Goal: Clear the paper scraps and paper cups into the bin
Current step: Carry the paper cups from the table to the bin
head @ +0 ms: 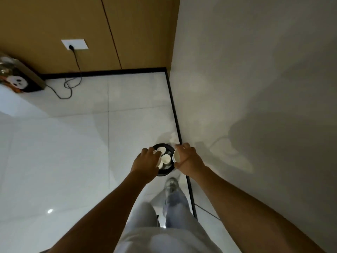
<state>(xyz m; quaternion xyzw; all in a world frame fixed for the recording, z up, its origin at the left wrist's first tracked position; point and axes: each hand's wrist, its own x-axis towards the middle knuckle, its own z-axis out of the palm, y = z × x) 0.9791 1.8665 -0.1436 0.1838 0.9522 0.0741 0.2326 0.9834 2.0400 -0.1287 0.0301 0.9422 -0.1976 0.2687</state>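
Note:
A small round black bin stands on the white tiled floor against the right wall. Inside it lie white paper cups and a white scrap. My left hand hovers over the bin's left half, fingers curled round a white paper cup that shows only partly beneath it. My right hand grips another white paper cup at the bin's right rim, the cup's mouth turned toward the left.
The grey wall with a black skirting runs close on the right. A wooden wall with a socket and a trailing black cable lies ahead. A decorated box sits at far left. My legs and shoe are just behind the bin.

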